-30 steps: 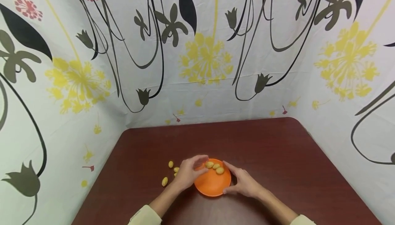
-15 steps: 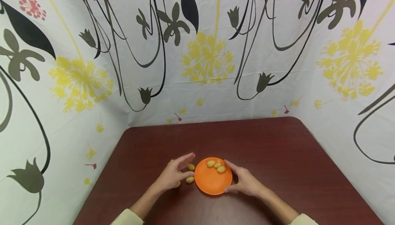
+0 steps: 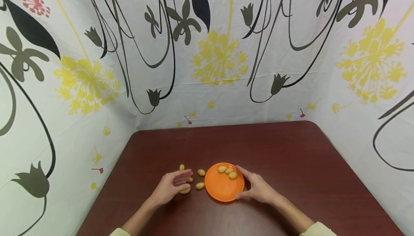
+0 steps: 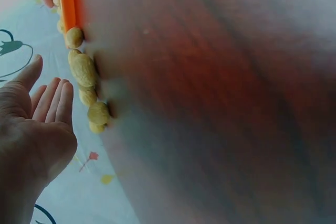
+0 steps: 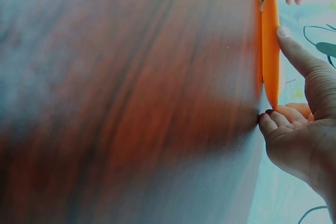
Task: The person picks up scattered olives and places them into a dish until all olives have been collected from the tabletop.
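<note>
The left hand [image 3: 169,188] hangs beside the loose yellow oval pieces on the left of the desk [image 3: 275,149], its fingers relaxed and nearly straight, thumb apart from them, holding nothing; the left wrist view shows a gap between its fingertips and the row of pieces. The right hand [image 3: 258,190] holds the orange plate [image 3: 223,191] by its right side, thumb at the near part of the rim and fingers at the far part. The relation that matters most seems to be the line running left to right from the left hand to the plate: between them lie two pieces, the far one [image 3: 201,172] and the near one [image 3: 200,185], just beyond the left fingertips and just short of the plate's left rim. The near one's long axis runs roughly along that line, while the far one's slants a little. At least three more loose pieces show closer in: one [image 3: 185,191] partly under the thumb, one [image 3: 189,179] partly behind the fingers, and one [image 3: 182,167] beyond them. All five are nearer the left hand than the right. Three other pieces [image 3: 221,169] sit grouped towards the plate's far edge, well apart from the left hand and near the right hand's fingers.
</note>
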### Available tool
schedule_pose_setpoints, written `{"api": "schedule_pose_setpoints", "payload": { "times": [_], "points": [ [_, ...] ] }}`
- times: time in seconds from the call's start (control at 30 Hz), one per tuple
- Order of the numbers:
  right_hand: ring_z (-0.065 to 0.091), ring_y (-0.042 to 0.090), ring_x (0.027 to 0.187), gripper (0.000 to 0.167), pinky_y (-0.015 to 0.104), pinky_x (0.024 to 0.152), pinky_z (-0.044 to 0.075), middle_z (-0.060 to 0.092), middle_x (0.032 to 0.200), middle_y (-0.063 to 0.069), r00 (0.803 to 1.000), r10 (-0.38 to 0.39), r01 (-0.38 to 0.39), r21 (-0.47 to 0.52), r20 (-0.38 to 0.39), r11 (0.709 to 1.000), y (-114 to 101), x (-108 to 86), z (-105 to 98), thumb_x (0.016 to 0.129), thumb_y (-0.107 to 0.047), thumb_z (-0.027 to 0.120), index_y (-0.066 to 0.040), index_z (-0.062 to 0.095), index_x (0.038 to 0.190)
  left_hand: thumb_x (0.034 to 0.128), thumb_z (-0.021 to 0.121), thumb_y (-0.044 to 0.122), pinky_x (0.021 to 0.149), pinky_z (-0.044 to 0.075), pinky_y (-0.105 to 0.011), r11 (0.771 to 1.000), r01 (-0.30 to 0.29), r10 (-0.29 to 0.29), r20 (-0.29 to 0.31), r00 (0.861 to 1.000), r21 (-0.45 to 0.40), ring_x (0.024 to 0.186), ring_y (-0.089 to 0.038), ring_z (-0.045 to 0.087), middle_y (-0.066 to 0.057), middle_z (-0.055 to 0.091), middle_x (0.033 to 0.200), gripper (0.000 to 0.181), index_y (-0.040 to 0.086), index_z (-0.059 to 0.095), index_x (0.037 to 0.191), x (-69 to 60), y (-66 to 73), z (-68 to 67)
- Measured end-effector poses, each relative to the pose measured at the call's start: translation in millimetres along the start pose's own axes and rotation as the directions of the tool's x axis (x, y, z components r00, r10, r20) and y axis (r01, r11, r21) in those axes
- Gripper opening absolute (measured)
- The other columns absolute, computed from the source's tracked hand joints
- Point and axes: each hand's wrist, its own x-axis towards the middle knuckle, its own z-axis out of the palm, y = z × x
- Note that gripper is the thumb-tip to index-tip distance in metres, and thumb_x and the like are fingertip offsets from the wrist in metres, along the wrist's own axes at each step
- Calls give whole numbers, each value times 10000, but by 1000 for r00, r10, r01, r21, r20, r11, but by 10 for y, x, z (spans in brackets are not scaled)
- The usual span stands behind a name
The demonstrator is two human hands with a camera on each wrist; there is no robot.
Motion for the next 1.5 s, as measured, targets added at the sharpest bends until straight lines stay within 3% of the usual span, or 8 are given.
{"api": "schedule_pose_setpoints", "payload": {
  "times": [0.4, 0.57, 0.77, 0.97, 1.13, 1.5],
  "points": [
    [459, 410, 1466, 1112, 625, 1139, 396, 457, 1608, 235, 1000, 2, -2, 2, 2, 1000, -11, -4, 4, 806, -423, 943, 25, 349, 1632, 994, 782, 183, 1036, 554, -380, 997, 30, -25, -58, 998, 74, 1272, -327, 669, -136, 703, 1365, 497, 24, 640, 1442, -127, -91, 27],
    [461, 404, 1466, 1118, 620, 1143, 395, 460, 1608, 228, 1000, -1, 1, 0, -3, 1000, -11, -9, 7, 802, -427, 945, 31, 349, 1630, 996, 779, 187, 1008, 570, -350, 995, 34, -29, -60, 998, 93, 1238, -300, 692, -126, 712, 1349, 446, 39, 674, 1403, -134, -126, 23],
    [470, 394, 1462, 1117, 617, 1145, 398, 468, 1605, 219, 1000, 1, -1, -12, -9, 1000, 1, -8, 11, 796, -439, 946, 23, 361, 1628, 996, 774, 148, 976, 586, -340, 994, -2, 7, -51, 999, 108, 1196, -304, 714, -157, 719, 1327, 413, 16, 686, 1377, -164, -169, 19],
    [460, 405, 1467, 1114, 629, 1147, 387, 463, 1609, 222, 1000, 5, -5, 7, -2, 1000, -1, -5, 5, 802, -430, 944, 24, 354, 1631, 1000, 764, 120, 975, 583, -319, 995, 7, -4, -37, 999, 103, 1200, -268, 713, -152, 710, 1345, 410, 33, 681, 1392, -188, -187, 16],
    [456, 410, 1470, 1113, 624, 1146, 391, 456, 1611, 228, 1000, 3, -3, 13, 4, 1000, -13, 4, 0, 808, -422, 942, 27, 346, 1632, 984, 771, 72, 958, 595, -345, 991, -20, 27, -51, 998, 135, 1183, -292, 719, -158, 724, 1313, 402, 18, 688, 1374, -207, -216, 17],
    [455, 410, 1470, 1108, 620, 1148, 387, 453, 1611, 233, 1000, 0, 0, 12, 4, 1000, -23, -5, -3, 809, -401, 945, 37, 344, 1630, 968, 784, 57, 948, 588, -289, 984, 9, 4, -69, 998, 178, 1186, -240, 715, -60, 742, 1290, 416, 84, 702, 1375, -218, -251, 37]
  ]
}}
